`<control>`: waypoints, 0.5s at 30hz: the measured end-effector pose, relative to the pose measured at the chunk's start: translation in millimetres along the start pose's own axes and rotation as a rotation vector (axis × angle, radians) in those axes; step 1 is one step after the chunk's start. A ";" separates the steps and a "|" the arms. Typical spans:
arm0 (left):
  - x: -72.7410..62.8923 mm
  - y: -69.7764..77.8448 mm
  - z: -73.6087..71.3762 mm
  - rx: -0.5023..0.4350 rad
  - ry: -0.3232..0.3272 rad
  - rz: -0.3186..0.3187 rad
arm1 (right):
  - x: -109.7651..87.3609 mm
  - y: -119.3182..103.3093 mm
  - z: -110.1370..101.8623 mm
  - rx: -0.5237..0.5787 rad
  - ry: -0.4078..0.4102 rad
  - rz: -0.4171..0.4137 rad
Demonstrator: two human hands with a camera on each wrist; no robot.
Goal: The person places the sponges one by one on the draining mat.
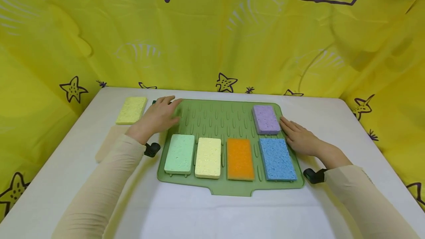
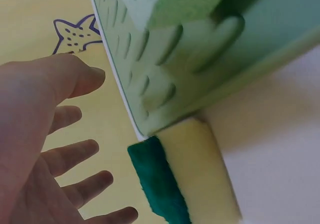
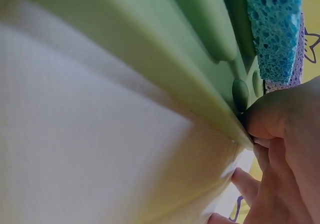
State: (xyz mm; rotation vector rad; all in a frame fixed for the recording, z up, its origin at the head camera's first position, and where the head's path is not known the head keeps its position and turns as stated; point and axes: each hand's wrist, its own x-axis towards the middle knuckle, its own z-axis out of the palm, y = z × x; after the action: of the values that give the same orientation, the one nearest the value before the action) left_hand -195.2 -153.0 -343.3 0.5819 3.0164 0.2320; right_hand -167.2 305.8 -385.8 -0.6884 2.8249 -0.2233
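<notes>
A green ridged drying mat [image 1: 212, 121] lies on the table with a row of mint [image 1: 179, 154], pale yellow [image 1: 208, 158], orange [image 1: 240, 159] and blue [image 1: 277, 159] sponges along its front. A purple sponge [image 1: 266, 120] sits at its back right. My left hand [image 1: 158, 115] hovers around the mat's back left corner, fingers spread and holding nothing. Beside that corner, a yellow sponge with a green scouring side [image 2: 195, 174] shows in the left wrist view; in the head view the hand mostly hides it. My right hand [image 1: 302, 137] rests at the mat's right edge, fingers extended, thumb against the rim.
Left of the mat lie a thin yellow sponge [image 1: 131, 110] and a flat beige piece [image 1: 109, 143], partly behind my left forearm. A yellow curtain [image 1: 206, 36] with sea drawings hangs behind the white table [image 1: 225, 213] and at its sides.
</notes>
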 end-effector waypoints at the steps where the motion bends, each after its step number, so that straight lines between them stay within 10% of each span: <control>1: -0.3 -1.3 0.1 -0.001 -0.008 -0.016 | -0.1 -0.4 -0.2 -0.004 0.003 -0.002; 15: 0.0 -19.4 3.4 -0.020 -0.059 -0.168 | 0.1 -2.7 -1.4 -0.026 0.004 0.007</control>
State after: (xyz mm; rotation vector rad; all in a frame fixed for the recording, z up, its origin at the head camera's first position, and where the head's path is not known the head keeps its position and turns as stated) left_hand -202.0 -170.4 -349.7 0.3252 2.9799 0.2311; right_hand -166.5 303.5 -383.9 -0.6846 2.8380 -0.1871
